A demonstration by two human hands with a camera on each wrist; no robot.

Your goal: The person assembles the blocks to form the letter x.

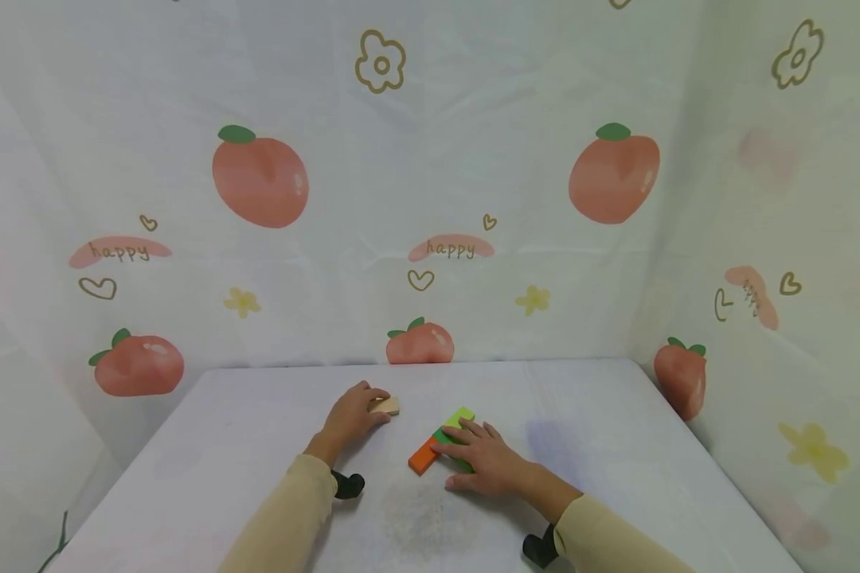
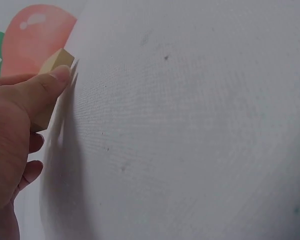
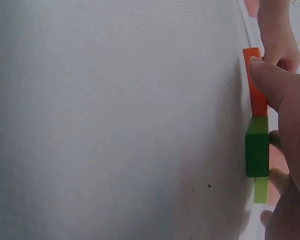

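Observation:
My left hand [image 1: 349, 418] holds a pale wooden block [image 1: 391, 406] near the back of the table. In the left wrist view the thumb lies along one side of that block [image 2: 60, 60], with fingers partly hidden behind it. The right hand [image 1: 498, 463] lies spread over a slanting row of coloured blocks. An orange block [image 1: 421, 458] forms the near end and a light green block [image 1: 464, 414] the far end. Between them is a green block [image 3: 257, 155], partly covered by the fingers in the head view. Fingertips of the right hand appear to touch the row.
White cloth covers the table [image 1: 244, 446]. A printed white curtain [image 1: 502, 159] rises behind it and along the sides. Both sleeves have a black wrist piece [image 1: 348, 484] beside the hand. A faint bluish patch [image 1: 553, 446] marks the cloth right of the blocks.

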